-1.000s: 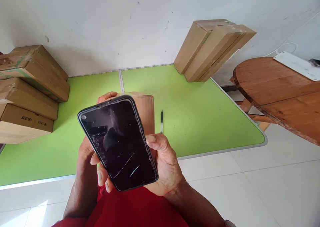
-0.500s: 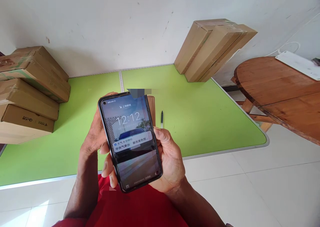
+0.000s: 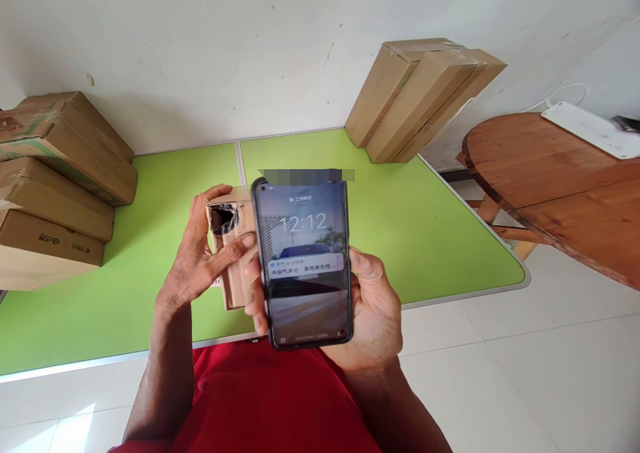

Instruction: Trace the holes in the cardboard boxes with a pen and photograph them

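Note:
My right hand is wrapped round a black-framed smartphone, screen towards me. Its lit lock screen reads 12:12 above a picture of a car, with a message banner across it. Fingertips curl over the phone's left edge. To the left, my left hand grips a small cardboard box, its thumb across the front and fingers at the far left side. A rough, dark-edged hole opens near the top of the box. The phone covers the box's right part.
A green table with a metal edge stands before me. Stacked cardboard boxes sit at left, and more boxes lean at the back wall. Right of it is a brown wooden table bearing a white flat object.
The phone has moved right and turned more upright. My left hand, previously partly behind the phone, now shows with the holed cardboard box in it. The pen is now out of sight.

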The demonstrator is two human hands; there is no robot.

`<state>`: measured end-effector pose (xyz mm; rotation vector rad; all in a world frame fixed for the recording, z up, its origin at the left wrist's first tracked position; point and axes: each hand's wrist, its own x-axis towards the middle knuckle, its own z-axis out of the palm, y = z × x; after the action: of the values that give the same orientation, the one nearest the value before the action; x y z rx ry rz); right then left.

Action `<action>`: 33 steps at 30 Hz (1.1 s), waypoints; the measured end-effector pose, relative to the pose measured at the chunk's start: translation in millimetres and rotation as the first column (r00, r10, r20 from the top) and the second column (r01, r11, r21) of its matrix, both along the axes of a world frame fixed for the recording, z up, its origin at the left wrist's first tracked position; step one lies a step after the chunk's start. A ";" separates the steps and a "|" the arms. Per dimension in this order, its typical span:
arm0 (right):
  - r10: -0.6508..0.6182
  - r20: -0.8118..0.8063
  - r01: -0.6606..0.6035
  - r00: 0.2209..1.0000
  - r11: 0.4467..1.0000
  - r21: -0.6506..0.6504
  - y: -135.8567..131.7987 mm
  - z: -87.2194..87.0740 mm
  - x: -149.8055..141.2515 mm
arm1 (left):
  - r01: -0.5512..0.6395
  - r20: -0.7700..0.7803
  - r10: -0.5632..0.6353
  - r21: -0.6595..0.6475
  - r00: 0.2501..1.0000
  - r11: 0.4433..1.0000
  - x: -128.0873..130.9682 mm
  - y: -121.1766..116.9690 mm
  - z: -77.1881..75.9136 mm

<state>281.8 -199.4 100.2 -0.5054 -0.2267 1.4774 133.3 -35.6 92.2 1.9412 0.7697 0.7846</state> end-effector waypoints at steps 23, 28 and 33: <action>-0.249 0.368 0.388 0.896 0.841 -0.376 75.7 -130.3 90.7 | -0.094 -0.059 0.087 -0.120 0.994 0.988 1.6 -1.1 6.1; -0.219 0.514 0.454 0.829 0.800 -0.392 76.2 -137.6 102.2 | -0.087 -0.042 0.083 -0.103 0.996 0.991 1.8 -0.7 4.4; -0.082 0.682 0.434 0.727 0.825 -0.363 60.7 -127.8 97.2 | -0.068 -0.037 0.065 -0.086 0.997 0.994 0.7 -1.1 2.9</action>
<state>379.0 -138.7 -27.5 -1.4326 -0.2891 1.0077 134.0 -36.7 95.1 1.8634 0.8793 0.7467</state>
